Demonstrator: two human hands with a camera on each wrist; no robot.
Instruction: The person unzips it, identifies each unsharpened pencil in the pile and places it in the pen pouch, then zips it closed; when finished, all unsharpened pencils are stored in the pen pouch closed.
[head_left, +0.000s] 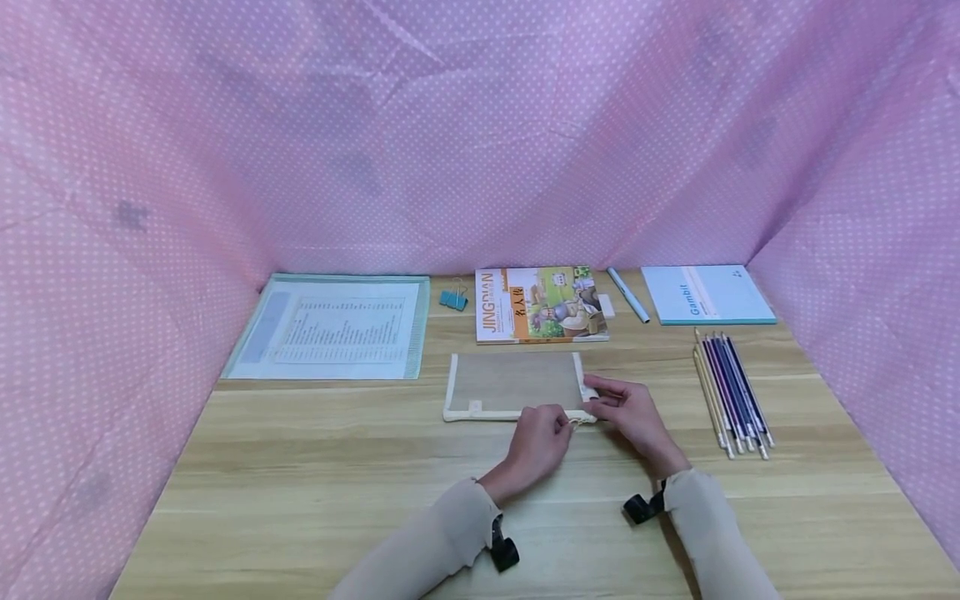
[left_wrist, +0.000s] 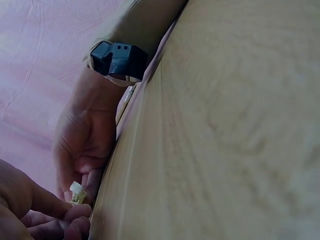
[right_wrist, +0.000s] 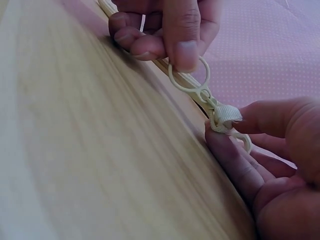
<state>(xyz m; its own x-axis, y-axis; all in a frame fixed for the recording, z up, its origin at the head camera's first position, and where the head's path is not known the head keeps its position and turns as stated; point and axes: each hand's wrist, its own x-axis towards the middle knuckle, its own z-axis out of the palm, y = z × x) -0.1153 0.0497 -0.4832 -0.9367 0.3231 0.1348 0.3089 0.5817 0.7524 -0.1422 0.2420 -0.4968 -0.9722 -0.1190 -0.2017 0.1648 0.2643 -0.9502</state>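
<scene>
A mesh zip pouch [head_left: 517, 382] with cream edging lies flat in the middle of the table. My left hand [head_left: 538, 437] pinches the ring-shaped zipper pull [right_wrist: 205, 91] at the pouch's near right corner, its thumb on the ring in the right wrist view. At that same corner my right hand [head_left: 630, 412] holds the zipper's end between thumb and fingers, beside a small cream fabric tab [right_wrist: 228, 114]. In the left wrist view, fingers of both hands meet around the cream tab [left_wrist: 77, 189], hiding much of the zipper.
Behind the pouch lies a book [head_left: 543, 304], with a teal binder clip [head_left: 453, 300] to its left and a pen [head_left: 628, 295] to its right. A document folder [head_left: 330, 327] lies far left. Toward the right are a light blue notebook [head_left: 708, 294] and several pencils [head_left: 731, 396].
</scene>
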